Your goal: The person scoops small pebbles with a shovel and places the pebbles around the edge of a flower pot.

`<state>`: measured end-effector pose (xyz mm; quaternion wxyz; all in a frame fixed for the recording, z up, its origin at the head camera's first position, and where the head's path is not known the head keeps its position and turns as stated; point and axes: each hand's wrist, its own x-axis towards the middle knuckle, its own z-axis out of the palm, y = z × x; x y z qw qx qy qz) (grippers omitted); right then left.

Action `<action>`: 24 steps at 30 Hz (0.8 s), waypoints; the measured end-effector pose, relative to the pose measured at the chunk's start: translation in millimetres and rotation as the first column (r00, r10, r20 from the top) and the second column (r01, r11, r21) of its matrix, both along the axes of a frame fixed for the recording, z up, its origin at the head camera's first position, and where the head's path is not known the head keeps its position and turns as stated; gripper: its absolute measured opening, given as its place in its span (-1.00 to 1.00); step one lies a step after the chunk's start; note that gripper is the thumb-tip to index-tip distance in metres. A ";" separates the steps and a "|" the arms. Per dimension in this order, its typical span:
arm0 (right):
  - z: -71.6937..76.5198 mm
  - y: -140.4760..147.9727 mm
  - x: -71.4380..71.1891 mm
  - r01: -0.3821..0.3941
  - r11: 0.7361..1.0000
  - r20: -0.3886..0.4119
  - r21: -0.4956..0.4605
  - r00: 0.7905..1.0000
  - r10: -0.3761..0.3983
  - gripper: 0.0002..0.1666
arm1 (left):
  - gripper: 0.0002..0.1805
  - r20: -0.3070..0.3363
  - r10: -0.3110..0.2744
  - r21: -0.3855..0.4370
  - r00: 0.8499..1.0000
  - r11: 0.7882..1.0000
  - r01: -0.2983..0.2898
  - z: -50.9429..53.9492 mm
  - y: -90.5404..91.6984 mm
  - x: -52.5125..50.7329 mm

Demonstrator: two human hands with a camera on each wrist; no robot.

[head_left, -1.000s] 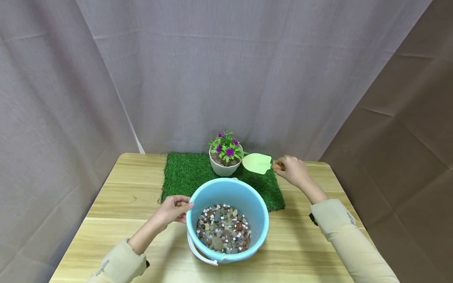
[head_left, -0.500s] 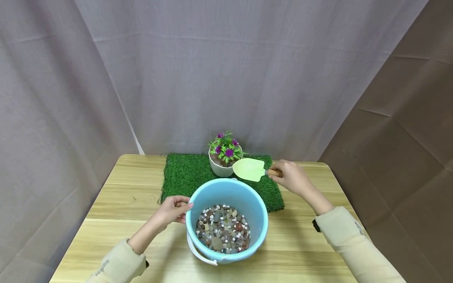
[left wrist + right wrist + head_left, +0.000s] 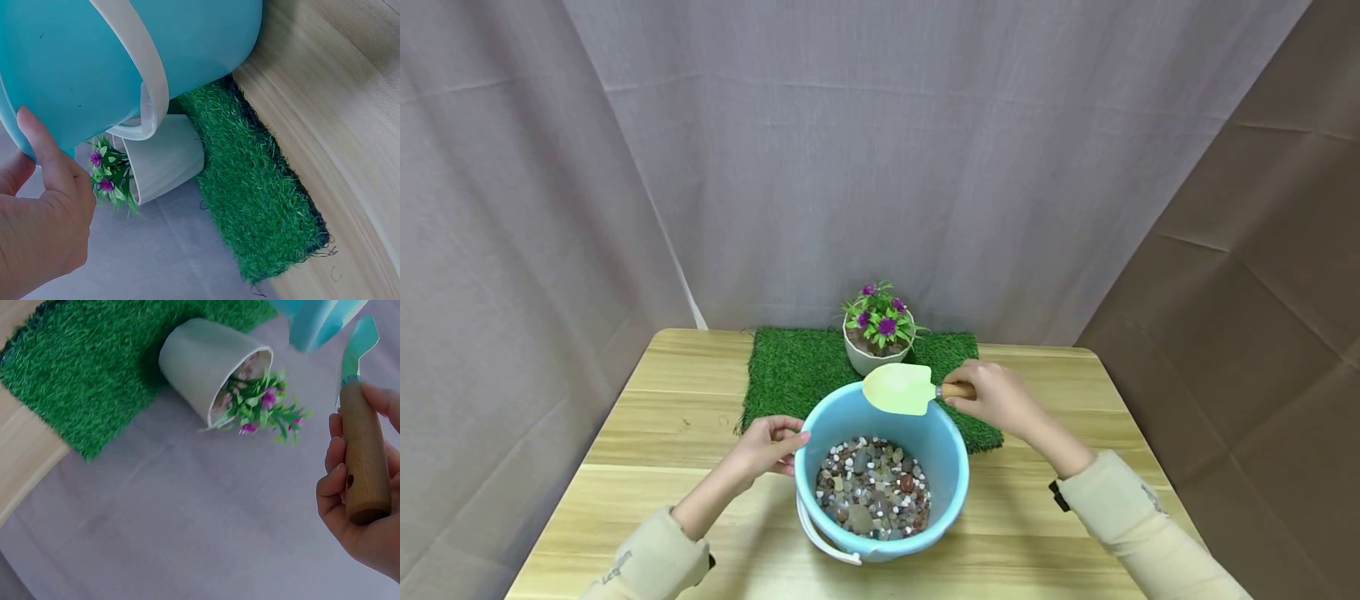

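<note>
My left hand point(image 3: 765, 450) pinches the left rim of a light blue bucket point(image 3: 957, 492), thumb on the inside and fingers outside. Pebbles point(image 3: 874, 487) of mixed colours and sizes cover the bucket's bottom. In my right hand point(image 3: 997, 398) I grip a hand trowel point(image 3: 901, 389) by its wooden handle point(image 3: 364, 453). The trowel's pale green blade hangs over the bucket's far rim, pointing left. In the head view the blade looks bare. A white flowerpot point(image 3: 867, 360) with purple flowers point(image 3: 886, 326) and soil stands just behind the bucket.
Beneath the pot lies a green artificial turf mat point(image 3: 797, 367) on the wooden table point(image 3: 670, 417). The bucket's white handle point(image 3: 823, 537) hangs down at its front left. A grey curtain point(image 3: 880, 183) closes off the back, and a brown one point(image 3: 1247, 317) the right side.
My right hand has brought the trowel left and toward me, from beside the flowerpot to over the bucket's far rim. The left hand and bucket have stayed in place.
</note>
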<state>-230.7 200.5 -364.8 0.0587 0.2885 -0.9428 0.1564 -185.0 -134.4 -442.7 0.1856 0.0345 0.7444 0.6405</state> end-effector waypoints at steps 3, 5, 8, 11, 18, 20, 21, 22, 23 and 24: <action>-3.1 -5.2 3.8 -0.046 0.999 -0.003 0.012 0.999 0.046 -0.79 | -0.56 -0.001 0.003 -0.001 1.000 1.000 -0.003 -0.2 0.1 -0.1; -5.3 -8.5 6.1 -0.074 0.997 -0.008 0.027 0.997 0.074 -0.80 | -0.56 -0.001 0.005 -0.003 1.000 1.000 -0.005 -0.1 0.3 -0.1; -10.0 -12.9 10.0 -0.099 0.993 -0.012 0.062 0.995 0.100 -0.80 | -0.56 0.001 0.009 -0.008 1.000 1.000 -0.009 -0.3 0.9 0.3; -16.1 -16.3 14.3 -0.120 0.988 -0.028 0.098 0.992 0.124 -0.81 | -0.56 0.006 0.011 -0.013 1.000 1.000 -0.011 -0.7 1.7 0.5; -32.0 -26.1 23.9 -0.187 0.967 -0.107 0.174 0.972 0.207 -0.92 | -0.56 0.008 0.015 -0.021 1.000 1.000 -0.015 -1.4 2.3 0.8; -35.7 -28.9 25.6 -0.195 0.957 -0.143 0.214 0.963 0.228 -0.89 | -0.56 0.010 0.017 -0.022 1.000 1.000 -0.016 -1.0 2.1 0.8; -37.5 -30.3 26.0 -0.197 0.953 -0.161 0.230 0.958 0.237 -0.85 | -0.56 0.011 0.016 -0.022 1.000 1.000 -0.016 -0.7 2.1 0.8; -39.0 -31.6 26.4 -0.199 0.949 -0.178 0.245 0.953 0.245 -0.81 | -0.56 0.012 0.016 -0.021 1.000 1.000 -0.016 -0.5 2.0 0.8; -40.1 -33.0 26.8 -0.200 0.945 -0.194 0.258 0.948 0.253 -0.77 | -0.56 0.013 0.016 -0.020 1.000 1.000 -0.015 -0.3 1.9 0.7; -41.1 -34.1 27.2 -0.201 0.942 -0.215 0.269 0.941 0.262 -0.74 | -0.57 0.013 0.015 -0.019 1.000 1.000 -0.014 -0.1 1.8 0.6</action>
